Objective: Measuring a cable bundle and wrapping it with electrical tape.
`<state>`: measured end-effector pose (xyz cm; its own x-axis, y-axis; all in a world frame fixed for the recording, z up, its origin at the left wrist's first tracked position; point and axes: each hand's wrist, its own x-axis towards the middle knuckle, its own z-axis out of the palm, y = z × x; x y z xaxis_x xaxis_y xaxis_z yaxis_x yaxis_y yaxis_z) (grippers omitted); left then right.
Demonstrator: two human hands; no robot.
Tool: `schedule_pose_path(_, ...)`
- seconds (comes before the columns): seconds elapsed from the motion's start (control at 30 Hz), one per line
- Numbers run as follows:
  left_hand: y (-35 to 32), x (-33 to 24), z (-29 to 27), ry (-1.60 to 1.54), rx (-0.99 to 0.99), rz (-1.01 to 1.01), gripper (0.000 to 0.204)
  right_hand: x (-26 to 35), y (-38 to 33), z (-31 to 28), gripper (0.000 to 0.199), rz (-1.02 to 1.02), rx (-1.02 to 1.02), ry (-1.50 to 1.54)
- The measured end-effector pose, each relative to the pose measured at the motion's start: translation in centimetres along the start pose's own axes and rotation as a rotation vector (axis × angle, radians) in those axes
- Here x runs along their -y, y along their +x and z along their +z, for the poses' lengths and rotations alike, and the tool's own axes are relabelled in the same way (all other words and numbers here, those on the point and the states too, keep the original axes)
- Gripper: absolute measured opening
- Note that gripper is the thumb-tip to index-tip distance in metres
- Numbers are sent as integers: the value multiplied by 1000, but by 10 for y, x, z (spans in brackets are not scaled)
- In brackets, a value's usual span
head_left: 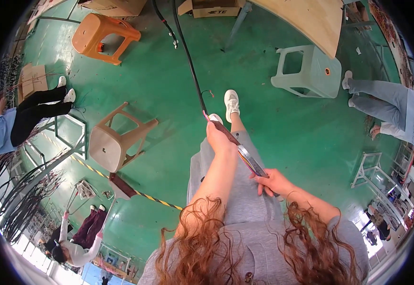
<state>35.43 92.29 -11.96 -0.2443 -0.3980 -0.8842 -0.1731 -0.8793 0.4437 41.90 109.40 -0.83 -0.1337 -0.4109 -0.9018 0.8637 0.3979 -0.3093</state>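
A long black cable [192, 66] runs down from the far edge to my left hand [222, 141]. My left hand is closed around it where coloured wires show beside a dark brown sleeve. Between my hands, over my lap, stretches the wire harness [248, 154], with a shiny grey length and yellow, red and pink wires along it. The fingers of my right hand [274, 182] are bent round its near end, slanting down to the right. Exactly how that end finishes is partly hidden by my fingers.
Around me stand an orange stool [93, 40], a beige stool [109, 147] and a pale green stool [311, 71]. A wooden tabletop [306, 21] and cardboard box [214, 8] are ahead. Other people are at left, right and lower left. Striped tape [157, 200] lies left.
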Motion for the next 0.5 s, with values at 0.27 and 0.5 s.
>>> schedule_pose_path(0.27, -2, -8, -1, -60, -4, -53, 30, 2, 1, 1, 27, 30, 5, -23)
schedule_pose_path(0.5, -15, -13, 10, -17, -10, 41, 24, 1, 0, 2, 26, 2, 1, -21)
